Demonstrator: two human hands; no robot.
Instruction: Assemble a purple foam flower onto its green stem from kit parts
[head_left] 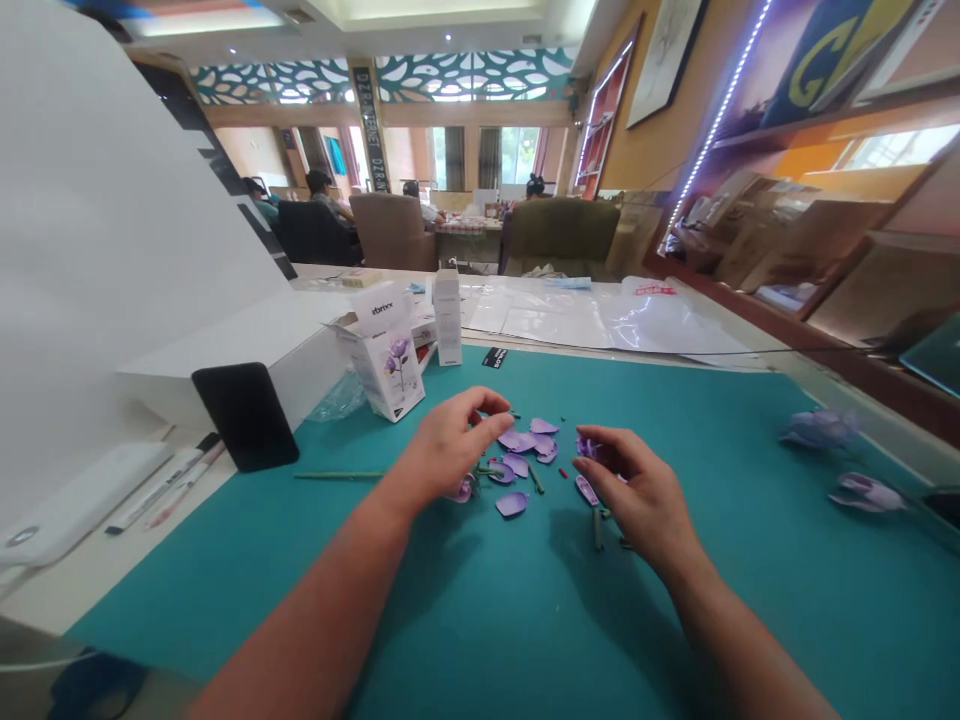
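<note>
Your left forearm (330, 590), seven o'clock; left hand (448, 440), grasp indiscernible; right hand (651, 495) pinching purple piece (588, 448), seemingly readying it, calling next for orientation.

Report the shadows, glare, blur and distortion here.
Head view: soft shadows from the left hand and right hand fall on the teal mat; glare streaks the clear plastic sheet; the LED strip is nearly white; purple flowers at right look soft; edges seem stretched, perhaps by a wide lens.
</note>
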